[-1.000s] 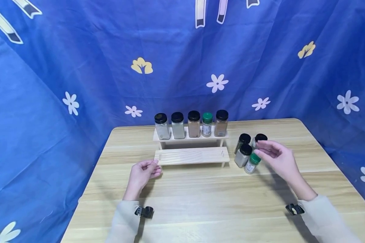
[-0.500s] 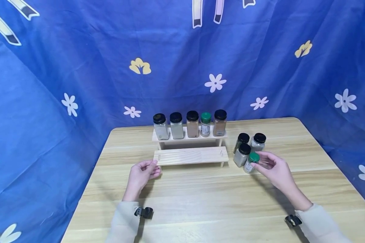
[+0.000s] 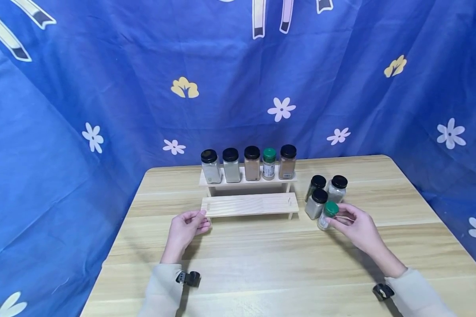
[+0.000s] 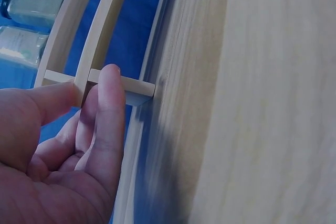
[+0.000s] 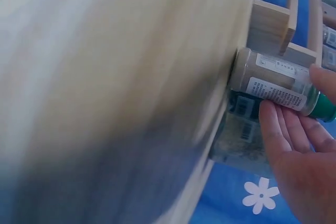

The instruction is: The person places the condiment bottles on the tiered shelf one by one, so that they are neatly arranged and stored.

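My left hand [image 3: 185, 228] pinches the left end of the lower step of a pale wooden two-tier rack [image 3: 250, 205]. In the left wrist view, its thumb lies on one face of the board [image 4: 100, 35] and the index finger on the other. My right hand [image 3: 357, 226] holds a small spice jar [image 3: 323, 220] with a green lid, thumb on one side and fingers on the other. White printed labels show on that jar [image 5: 273, 80] in the right wrist view. Close behind it stand three black-capped spice jars, the nearest [image 3: 315, 206] holding pale grey contents.
On the rack's upper step, several spice jars stand in a row, including one green-lidded jar [image 3: 269, 165] among black-capped ones. The light wooden table [image 3: 258, 264] ends at the back against a blue flowered cloth [image 3: 230, 88].
My right hand has come down from above the back jar to the green-lidded jar and taken hold of it. That jar has shifted slightly toward me. My left hand stays on the rack.
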A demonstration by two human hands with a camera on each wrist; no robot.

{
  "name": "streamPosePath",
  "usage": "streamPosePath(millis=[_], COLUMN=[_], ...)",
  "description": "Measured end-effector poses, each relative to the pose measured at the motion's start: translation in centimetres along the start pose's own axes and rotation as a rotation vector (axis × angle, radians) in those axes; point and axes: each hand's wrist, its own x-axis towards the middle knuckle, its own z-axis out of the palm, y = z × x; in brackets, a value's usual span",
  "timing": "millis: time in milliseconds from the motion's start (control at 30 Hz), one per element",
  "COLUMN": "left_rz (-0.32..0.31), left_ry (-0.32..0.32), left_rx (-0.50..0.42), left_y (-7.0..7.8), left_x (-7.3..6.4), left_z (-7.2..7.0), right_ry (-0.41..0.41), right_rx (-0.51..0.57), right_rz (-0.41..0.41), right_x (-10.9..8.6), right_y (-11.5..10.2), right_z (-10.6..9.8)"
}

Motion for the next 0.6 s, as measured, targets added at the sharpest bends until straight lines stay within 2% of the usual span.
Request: streamPosePath(millis=[367,600], left_rz=[0.004,-0.001], left_ry=[-0.002,0.001], left_rx=[0.001,0.000], left_y=[0.0,0.2], left_x=[0.0,-0.1], left_z=[-0.1,0.0], right_ry=[-0.014,-0.054], right_rx=[-0.002,0.037], right_rz=[-0.041,-0.049], right_x=[0.7,2.2], right_y=[-3.1,-5.7], right_z=[0.2,1.7])
